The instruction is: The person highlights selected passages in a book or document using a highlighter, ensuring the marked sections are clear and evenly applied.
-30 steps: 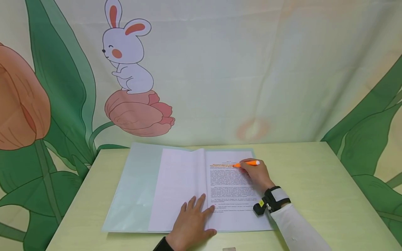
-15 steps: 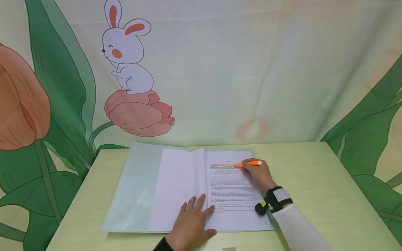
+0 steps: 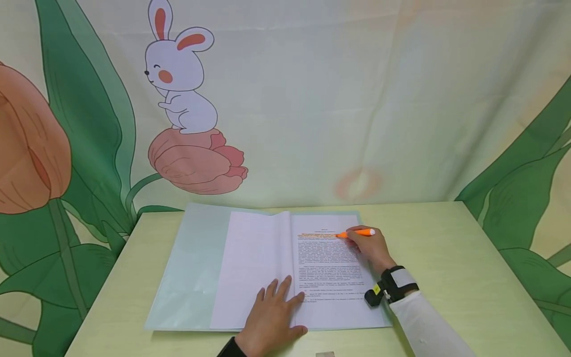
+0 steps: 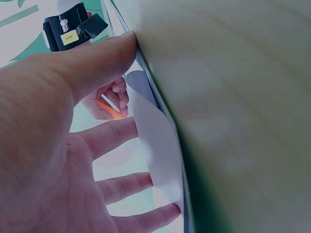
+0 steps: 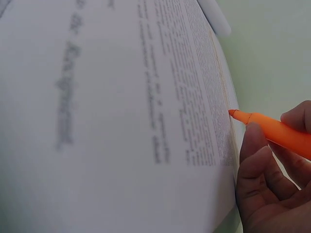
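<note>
My right hand (image 3: 371,247) pinches an orange highlighter (image 3: 355,233), its tip on the upper lines of the printed page (image 3: 330,267). Orange marking covers the top lines of the first paragraph, left of the tip. In the right wrist view the highlighter (image 5: 279,131) lies between thumb and fingers, tip at the text. My left hand (image 3: 273,317) rests with spread fingers across the fold of the open document, near its lower edge. In the left wrist view the left hand (image 4: 53,141) has its fingertips on the paper, and the highlighter shows beyond.
The document lies in a pale green folder (image 3: 192,277), whose cover is opened to the left, on a light yellow-green table (image 3: 459,267). A small grey-brown object (image 3: 325,354) sits at the front edge of the view. Behind hangs a printed cloth (image 3: 303,109) with a rabbit.
My right hand has slid slightly to the right with the highlighter, its tip moving along the line. The left hand stays in place.
</note>
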Tool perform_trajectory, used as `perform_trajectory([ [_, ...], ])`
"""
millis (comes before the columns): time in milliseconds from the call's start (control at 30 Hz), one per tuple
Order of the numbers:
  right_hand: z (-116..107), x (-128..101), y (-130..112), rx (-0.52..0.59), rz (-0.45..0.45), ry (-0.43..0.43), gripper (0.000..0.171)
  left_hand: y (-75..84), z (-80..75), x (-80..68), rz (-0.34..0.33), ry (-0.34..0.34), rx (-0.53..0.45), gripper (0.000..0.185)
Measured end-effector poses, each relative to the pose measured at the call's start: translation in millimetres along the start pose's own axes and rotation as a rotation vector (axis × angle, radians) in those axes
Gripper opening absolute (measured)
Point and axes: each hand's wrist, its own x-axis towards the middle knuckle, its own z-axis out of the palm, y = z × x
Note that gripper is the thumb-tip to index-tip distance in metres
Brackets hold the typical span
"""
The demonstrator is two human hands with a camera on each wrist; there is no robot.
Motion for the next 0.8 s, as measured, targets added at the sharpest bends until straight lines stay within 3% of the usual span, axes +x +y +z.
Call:
perform_trajectory([
  [800, -13, 5, 8, 0.036, 0.030, -0.006, 0.036, -0.1, 0.7, 1.2, -0.010, -0.009, -0.015, 0.069],
])
